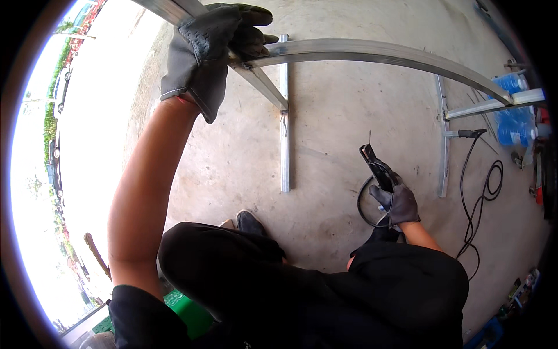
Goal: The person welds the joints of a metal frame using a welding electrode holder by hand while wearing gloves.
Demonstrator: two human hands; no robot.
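Observation:
My left hand [212, 52], in a grey and black work glove, grips the corner of a metal frame [325, 49] of square tubing at the upper left. Its fingers lie over the tube and point right. To the lower right, my right hand [401, 203], gloved too, is closed round a black welding electrode holder [381, 171]. A thin electrode [370, 137] sticks up from the holder's jaws, apart from the frame. A black cable [360, 203] loops from the holder beside the hand.
A ground clamp [469, 134] with a coiled black cable [481, 198] is attached at the frame's right leg [443, 157]. Blue plastic bottles [511, 125] stand by the right edge. Behind my left leg is a green plastic item [189, 311]. My shoe [250, 222] is on the concrete floor [343, 232].

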